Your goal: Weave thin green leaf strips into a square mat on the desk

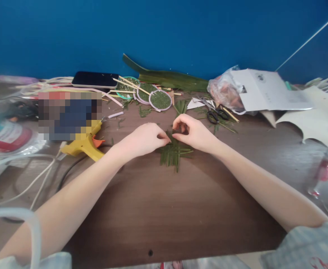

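A small woven mat of green leaf strips (171, 157) lies on the brown table in front of me, its loose ends sticking out on several sides. My left hand (145, 139) is closed in a pinch at the mat's upper left edge. From the right, my right hand (194, 131) pinches with thumb and forefinger at the upper part of the same strips, its other fingers curled. The fingertips of both hands are close together, and they hide part of the weave. More leaf strips (181, 107) stick up just behind my right hand.
Round hoops filled with green bits (160, 100), on sticks, lie at the back beside a phone (95, 79) and a long leaf (175, 79). Black-handled scissors (212, 116) rest behind my right hand. A yellow glue gun (82, 145) and cables (44, 175) are at left.
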`<state>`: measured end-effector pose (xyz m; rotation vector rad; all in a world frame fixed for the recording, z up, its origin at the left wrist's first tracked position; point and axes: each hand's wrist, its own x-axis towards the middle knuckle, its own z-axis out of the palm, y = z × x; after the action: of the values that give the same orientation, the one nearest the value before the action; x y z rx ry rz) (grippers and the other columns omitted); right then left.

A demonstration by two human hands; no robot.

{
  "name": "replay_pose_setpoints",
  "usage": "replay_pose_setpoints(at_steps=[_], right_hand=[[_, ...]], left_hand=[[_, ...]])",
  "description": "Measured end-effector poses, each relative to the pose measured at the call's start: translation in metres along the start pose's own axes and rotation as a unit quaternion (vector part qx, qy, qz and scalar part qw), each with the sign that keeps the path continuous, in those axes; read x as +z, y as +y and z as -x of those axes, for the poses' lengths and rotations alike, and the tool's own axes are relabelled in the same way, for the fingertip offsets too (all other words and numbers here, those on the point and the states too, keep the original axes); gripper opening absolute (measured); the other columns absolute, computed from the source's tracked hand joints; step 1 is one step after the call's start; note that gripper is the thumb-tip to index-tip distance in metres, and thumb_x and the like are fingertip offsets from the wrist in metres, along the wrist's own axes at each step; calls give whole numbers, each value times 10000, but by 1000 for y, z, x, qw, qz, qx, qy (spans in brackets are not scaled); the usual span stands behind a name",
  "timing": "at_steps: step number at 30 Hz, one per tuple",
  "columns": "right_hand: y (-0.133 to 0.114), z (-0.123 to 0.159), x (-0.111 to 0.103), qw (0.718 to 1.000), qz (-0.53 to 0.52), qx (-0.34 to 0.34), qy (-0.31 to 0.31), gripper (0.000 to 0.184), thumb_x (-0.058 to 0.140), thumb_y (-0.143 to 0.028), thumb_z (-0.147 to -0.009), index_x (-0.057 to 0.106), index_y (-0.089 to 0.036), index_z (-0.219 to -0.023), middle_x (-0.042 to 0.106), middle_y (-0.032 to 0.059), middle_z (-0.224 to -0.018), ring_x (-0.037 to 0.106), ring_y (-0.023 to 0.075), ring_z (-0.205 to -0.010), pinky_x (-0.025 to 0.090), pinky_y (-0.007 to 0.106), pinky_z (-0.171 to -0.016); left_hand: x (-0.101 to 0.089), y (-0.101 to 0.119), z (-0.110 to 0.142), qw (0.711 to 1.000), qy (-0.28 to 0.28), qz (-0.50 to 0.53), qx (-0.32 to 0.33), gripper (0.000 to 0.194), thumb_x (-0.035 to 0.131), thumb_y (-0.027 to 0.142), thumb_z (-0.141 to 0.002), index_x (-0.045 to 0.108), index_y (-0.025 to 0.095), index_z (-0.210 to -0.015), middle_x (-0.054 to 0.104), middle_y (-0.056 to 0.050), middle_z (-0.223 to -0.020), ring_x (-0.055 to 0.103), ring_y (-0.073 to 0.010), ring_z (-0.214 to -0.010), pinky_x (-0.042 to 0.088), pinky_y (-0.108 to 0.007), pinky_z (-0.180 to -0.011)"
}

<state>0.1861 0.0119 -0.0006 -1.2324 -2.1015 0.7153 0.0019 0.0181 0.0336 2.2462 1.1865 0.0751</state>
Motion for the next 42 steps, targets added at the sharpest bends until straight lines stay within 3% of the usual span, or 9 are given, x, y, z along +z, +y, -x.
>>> replay_pose_setpoints(at_steps=[7,12,19,27,34,42], right_hand=[[-6,0,-3,997,-73,24,-1,118,608,-223,-698,501,-176,-707,555,-11,-697,489,113,-628,384,266,-617],[-8,-1,-5,980,-181,78,-31,188,655,-227,-648,511,-179,-758,587,-5,-733,551,120,-674,439,273,-643],[-8,0,-5,986,-114,115,-46,101,636,-241,-670,578,-159,-678,602,-2,-653,517,106,-582,405,255,-563],[-7,-1,-6,976,-160,122,-80,128,631,-261,-669,540,-171,-678,639,30,-821,585,139,-713,457,290,-676],[-13,-1,-16,965,-188,115,-145,146,660,-259,-635,553,-161,-655,633,23,-814,580,139,-750,451,307,-735],[-15,0,-17,961,-200,103,-160,114,670,-247,-636,591,-166,-651,600,17,-858,571,132,-766,448,306,-746]], left_hand=[[1,-1,0,1000,-12,9,-23,336,457,374,-758,711,168,-835,665,-21,-700,492,-118,-578,324,-231,-560],[1,-3,0,999,-8,19,-29,338,456,396,-759,705,171,-804,625,3,-633,471,-115,-572,321,-228,-554],[1,-2,1,999,-9,28,-28,320,456,387,-763,706,192,-808,609,16,-624,467,-112,-571,318,-226,-554],[0,-1,1,998,-11,40,-37,310,462,376,-757,703,192,-821,609,17,-640,477,-111,-587,324,-222,-565],[0,1,0,999,-8,40,-34,321,448,364,-753,698,168,-800,542,24,-582,383,-89,-520,299,-226,-547],[1,1,1,998,-16,45,-31,360,433,414,-743,678,150,-751,492,21,-551,358,-93,-506,262,-230,-498]])
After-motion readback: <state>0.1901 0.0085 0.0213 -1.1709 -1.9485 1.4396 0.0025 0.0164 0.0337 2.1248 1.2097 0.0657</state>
